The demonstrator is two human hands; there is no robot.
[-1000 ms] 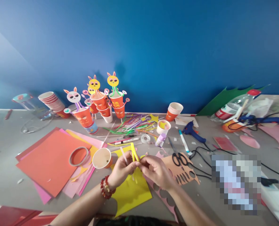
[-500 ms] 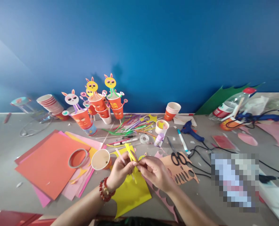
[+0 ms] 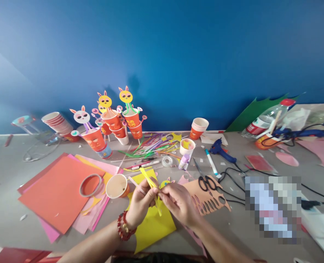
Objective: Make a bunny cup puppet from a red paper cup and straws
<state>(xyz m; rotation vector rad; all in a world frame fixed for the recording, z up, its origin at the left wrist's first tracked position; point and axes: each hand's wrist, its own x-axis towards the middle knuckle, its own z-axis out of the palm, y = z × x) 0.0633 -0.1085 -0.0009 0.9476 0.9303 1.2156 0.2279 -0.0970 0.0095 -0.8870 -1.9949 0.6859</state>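
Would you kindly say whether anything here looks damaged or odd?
Nothing looks spilled. The peach sheet under the scissors' handles looks ragged and full of holes, probably cutting waste. A pixelated patch at lower right hides whatever lies there.

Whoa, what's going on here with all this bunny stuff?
Someone's left hand holds yellow strips and a pale stick. The right hand is close beside it; whether it grips anything is hard to see. A yellow paper sheet lies beneath. Bunny-faced paper cups stand behind, near the blue wall.
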